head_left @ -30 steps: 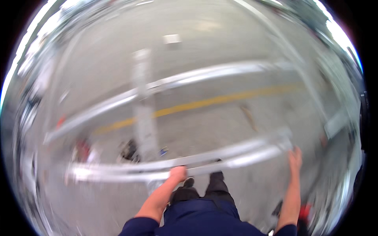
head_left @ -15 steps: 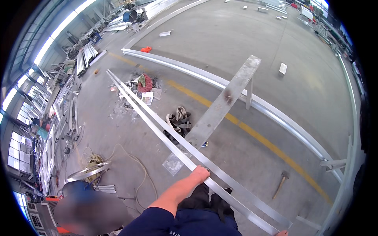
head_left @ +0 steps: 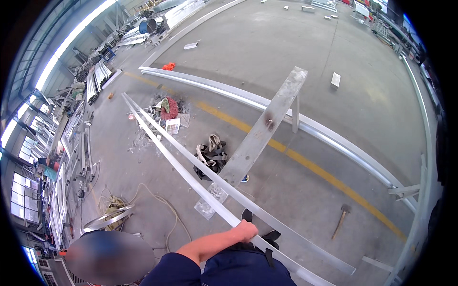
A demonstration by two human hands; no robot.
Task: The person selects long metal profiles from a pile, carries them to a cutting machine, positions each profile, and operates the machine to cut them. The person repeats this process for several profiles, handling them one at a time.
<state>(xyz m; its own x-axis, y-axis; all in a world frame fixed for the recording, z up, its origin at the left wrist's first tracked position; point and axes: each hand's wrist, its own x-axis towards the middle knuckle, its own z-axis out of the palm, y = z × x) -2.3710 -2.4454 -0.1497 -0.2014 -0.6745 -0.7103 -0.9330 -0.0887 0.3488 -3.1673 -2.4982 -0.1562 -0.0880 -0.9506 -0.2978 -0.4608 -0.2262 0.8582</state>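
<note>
My left hand (head_left: 245, 231) is closed around the nearer of two long silvery metal bars (head_left: 219, 208), close in front of my body. The bar slants from the far left down to the lower right. Beside it lies the second bar (head_left: 296, 234), its right end untouched by a visible hand. Both cross a grey trestle beam (head_left: 260, 136) and converge toward their far ends. My right hand is out of view.
A hammer (head_left: 341, 221) lies on the floor at right. Dark straps (head_left: 212, 155) lie beside the trestle. Another long metal profile (head_left: 334, 138) rests across its far end. At lower left are a blurred person (head_left: 109, 257) and a looped hose (head_left: 164, 200).
My right hand has gone out of view at the lower edge. My left hand, still on the nearer bar, has shifted down, and the gap between the bars has widened.
</note>
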